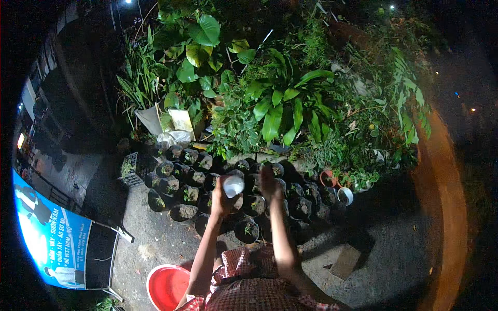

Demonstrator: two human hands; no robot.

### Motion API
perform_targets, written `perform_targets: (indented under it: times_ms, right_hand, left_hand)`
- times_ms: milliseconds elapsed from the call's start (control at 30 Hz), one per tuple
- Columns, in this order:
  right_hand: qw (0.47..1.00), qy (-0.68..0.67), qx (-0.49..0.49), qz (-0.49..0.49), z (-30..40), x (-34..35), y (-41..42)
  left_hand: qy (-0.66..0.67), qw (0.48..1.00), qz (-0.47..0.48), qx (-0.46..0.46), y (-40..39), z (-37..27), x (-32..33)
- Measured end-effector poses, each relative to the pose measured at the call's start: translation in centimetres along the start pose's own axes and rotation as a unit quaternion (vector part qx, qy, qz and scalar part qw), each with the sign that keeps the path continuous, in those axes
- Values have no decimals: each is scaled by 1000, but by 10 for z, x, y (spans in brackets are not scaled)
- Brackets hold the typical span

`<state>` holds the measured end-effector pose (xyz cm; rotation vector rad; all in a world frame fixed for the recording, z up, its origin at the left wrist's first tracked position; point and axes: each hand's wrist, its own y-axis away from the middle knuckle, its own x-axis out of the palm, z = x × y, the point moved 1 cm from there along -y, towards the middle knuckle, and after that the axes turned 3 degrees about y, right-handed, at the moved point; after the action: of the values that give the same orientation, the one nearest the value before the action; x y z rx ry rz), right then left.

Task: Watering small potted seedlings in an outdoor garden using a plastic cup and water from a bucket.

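Note:
My left hand (220, 199) is wrapped around a small white cup (234, 186), held above rows of black plant pots. Motion blurs my right hand (270, 185), which is over the pots a little to the right of the cup; whether it holds anything cannot be made out. Small green seedlings grow in soil in several black pots, among them a front pot (246, 231) and a wide pot (184, 212) at the left. Both forearms hide some of the pots between them.
A red basin (168, 287) sits on the pavement at lower left, near a lit blue signboard (58, 237) with writing. Dense leafy plants (280, 101) rise behind the pots. At right are a white pot (345, 196), an orange pot (328, 179) and a flat slab (345, 262).

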<state>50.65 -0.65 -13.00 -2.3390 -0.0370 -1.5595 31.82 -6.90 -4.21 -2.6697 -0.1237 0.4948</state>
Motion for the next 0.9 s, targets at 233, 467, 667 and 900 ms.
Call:
perform_targets:
  times_ms: [233, 467, 667, 900]
  right_hand:
    - [925, 290, -158, -186, 193, 40, 44]
    - [671, 643, -139, -343, 208, 35, 14]
    - [646, 665, 132, -352, 3, -50, -89]
    - [627, 750, 178, -115, -291, 17, -282]
  left_hand:
    - [203, 956, -89, -190, 106, 79, -97]
    - [98, 916, -297, -253, 242, 114, -219]
    - [16, 852, -435, -290, 306, 120, -271]
    - [11, 858, -422, -294, 288, 140, -324]
